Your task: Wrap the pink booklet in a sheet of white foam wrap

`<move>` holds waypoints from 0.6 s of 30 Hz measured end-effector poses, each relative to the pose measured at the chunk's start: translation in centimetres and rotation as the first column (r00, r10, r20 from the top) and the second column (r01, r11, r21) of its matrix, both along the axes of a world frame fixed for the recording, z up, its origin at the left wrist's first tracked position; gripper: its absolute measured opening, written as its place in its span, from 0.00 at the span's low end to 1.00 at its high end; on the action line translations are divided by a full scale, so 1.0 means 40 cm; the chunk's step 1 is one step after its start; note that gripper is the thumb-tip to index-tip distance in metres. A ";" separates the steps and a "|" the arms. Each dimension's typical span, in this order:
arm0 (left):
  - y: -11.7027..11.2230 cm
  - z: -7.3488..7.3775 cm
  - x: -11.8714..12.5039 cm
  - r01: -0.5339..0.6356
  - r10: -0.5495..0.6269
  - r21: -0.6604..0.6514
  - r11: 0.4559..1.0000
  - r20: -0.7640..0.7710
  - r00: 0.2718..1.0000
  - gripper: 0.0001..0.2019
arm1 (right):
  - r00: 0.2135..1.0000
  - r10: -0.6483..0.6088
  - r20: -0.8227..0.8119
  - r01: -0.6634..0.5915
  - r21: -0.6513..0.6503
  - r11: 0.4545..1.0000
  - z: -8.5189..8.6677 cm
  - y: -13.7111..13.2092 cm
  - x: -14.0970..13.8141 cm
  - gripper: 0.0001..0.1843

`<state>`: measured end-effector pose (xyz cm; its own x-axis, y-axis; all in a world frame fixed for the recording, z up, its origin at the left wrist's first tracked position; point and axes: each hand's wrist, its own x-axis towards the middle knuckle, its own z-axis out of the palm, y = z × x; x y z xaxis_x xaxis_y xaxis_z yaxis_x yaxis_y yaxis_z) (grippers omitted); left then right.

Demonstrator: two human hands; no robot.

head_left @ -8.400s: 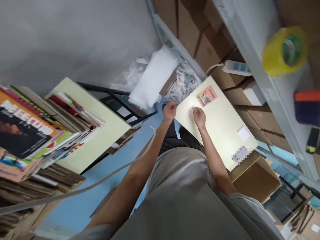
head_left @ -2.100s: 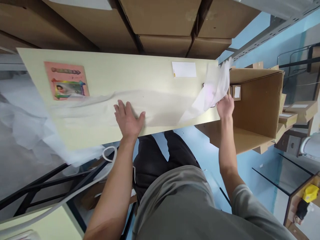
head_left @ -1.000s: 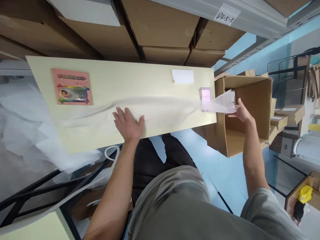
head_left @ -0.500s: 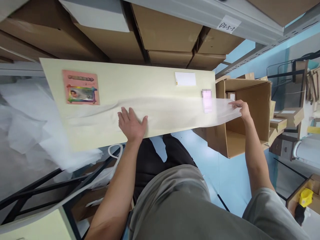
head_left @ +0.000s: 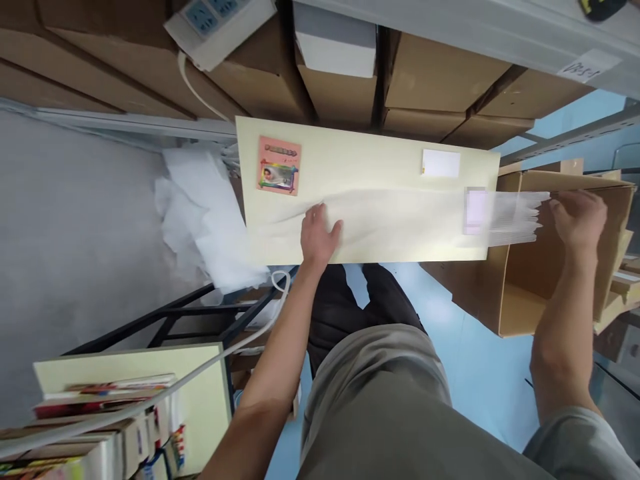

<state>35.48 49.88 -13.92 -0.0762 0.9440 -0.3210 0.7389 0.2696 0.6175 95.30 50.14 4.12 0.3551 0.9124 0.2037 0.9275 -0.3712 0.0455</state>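
Observation:
A long strip of thin, translucent plastic film (head_left: 390,213) lies across the pale yellow tabletop (head_left: 370,147). My left hand (head_left: 319,237) rests on the film's left part, open, with its fingers laid flat and the thumb apart. Past the table's right edge, the film's ragged end sticks out over an open cardboard box. Beside that end my right hand (head_left: 580,220) is raised with its fingers curled in; whether it still touches the film is unclear. A pink booklet (head_left: 279,167) with a framed picture lies at the table's upper left. Under the film's right part is a blurred pinkish rectangle (head_left: 475,210).
A white card (head_left: 441,163) lies near the table's back edge. Cardboard boxes (head_left: 445,80) fill the shelf behind, with a power strip (head_left: 210,27). Crumpled white sheeting (head_left: 200,213) hangs at left; books (head_left: 110,427) stand lower left. The open box (head_left: 525,307) adjoins the table's right end.
My right hand has moved farther right, beyond the film's end, which now shows jagged tips. My left hand stays flat on the film. The view has shifted left, showing books and the power strip.

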 end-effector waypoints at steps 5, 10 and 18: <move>0.064 0.030 -0.145 -0.158 0.161 0.080 0.984 -0.029 0.987 0.20 | 0.815 0.294 -0.499 -0.234 0.180 0.955 0.030 0.054 -0.450 0.13; 0.175 -0.007 -0.278 -0.235 0.246 0.097 0.967 -0.130 0.961 0.25 | 0.264 0.207 -0.942 -0.436 0.075 0.897 -0.202 0.105 -1.024 0.12; 0.286 -0.099 -0.331 -0.272 0.269 -0.002 0.962 -0.129 0.954 0.22 | 0.392 -0.007 -0.920 -0.460 -0.202 0.864 -0.485 0.187 -1.457 0.22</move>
